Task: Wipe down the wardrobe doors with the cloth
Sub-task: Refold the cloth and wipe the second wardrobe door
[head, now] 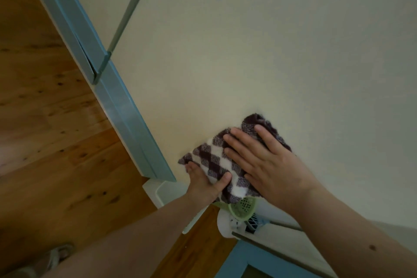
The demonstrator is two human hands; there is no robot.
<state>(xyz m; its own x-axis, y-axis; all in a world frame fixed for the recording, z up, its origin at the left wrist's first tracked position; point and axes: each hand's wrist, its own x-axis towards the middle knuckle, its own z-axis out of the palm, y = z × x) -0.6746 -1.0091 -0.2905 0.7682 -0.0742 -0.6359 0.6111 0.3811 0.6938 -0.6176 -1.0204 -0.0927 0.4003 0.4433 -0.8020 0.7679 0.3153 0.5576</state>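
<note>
Right hand (259, 160) flat, fingers spread, pressing checked cloth (216, 162) on cream wardrobe door (248, 52); left hand (203, 179) pinches cloth's lower edge, fingers hidden behind it, green basket (243, 206) below half covered

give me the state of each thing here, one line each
cloth: checked, bunched, pressed against the door under both hands
wardrobe door: cream panel, shut as far as the view shows
left hand: gripping the cloth's lower left edge
right hand: flat, fingers spread, pressing the cloth to the door
green basket: below the cloth, partly hidden
wooden floor: bare, glossy
</note>
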